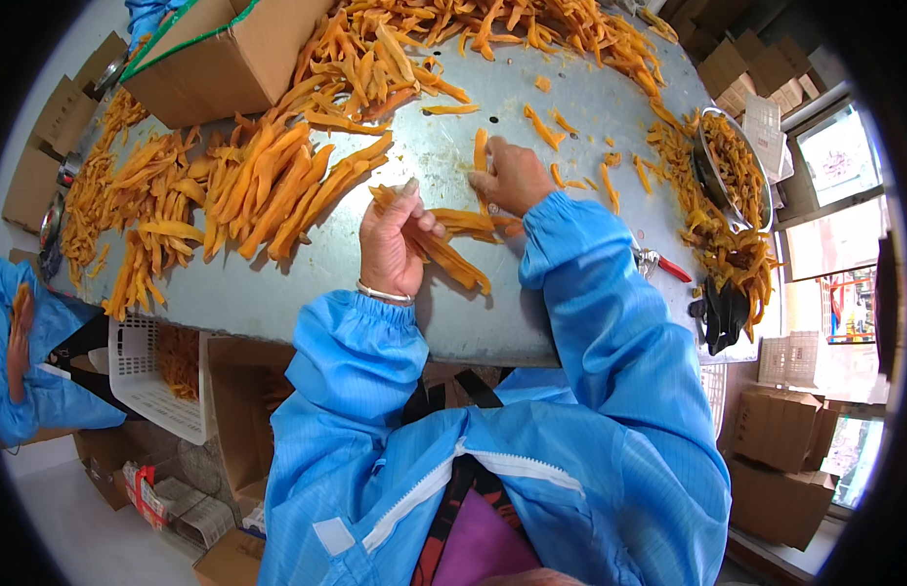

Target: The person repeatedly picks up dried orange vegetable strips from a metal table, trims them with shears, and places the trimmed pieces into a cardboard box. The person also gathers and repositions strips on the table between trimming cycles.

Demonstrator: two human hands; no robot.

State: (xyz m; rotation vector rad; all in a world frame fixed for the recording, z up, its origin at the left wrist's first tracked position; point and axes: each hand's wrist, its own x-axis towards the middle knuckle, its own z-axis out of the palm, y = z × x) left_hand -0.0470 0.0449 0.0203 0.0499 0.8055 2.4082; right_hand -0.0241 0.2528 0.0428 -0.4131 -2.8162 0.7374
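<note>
My left hand point(395, 242), with a bangle at its wrist, is closed around a few orange dried strips point(449, 260), which look like dried sweet potato or fruit. My right hand point(513, 176) has its thumb and fingers on a single upright strip point(481, 150) at the metal table point(453, 322). More strips lie between the hands, under the right wrist. To the left are lined-up bundles of long strips point(277, 187), and a large heap point(365, 55) spreads across the far side. Small loose pieces point(543, 128) are scattered right of my right hand.
A cardboard box point(204, 69) with green tape stands far left. A metal bowl point(732, 172) of darker pieces, red-handled pruning shears point(662, 267) and a black object point(724, 315) are at the right. A white basket point(160, 373) sits below the left edge. A co-worker's hand point(19, 344) shows at far left.
</note>
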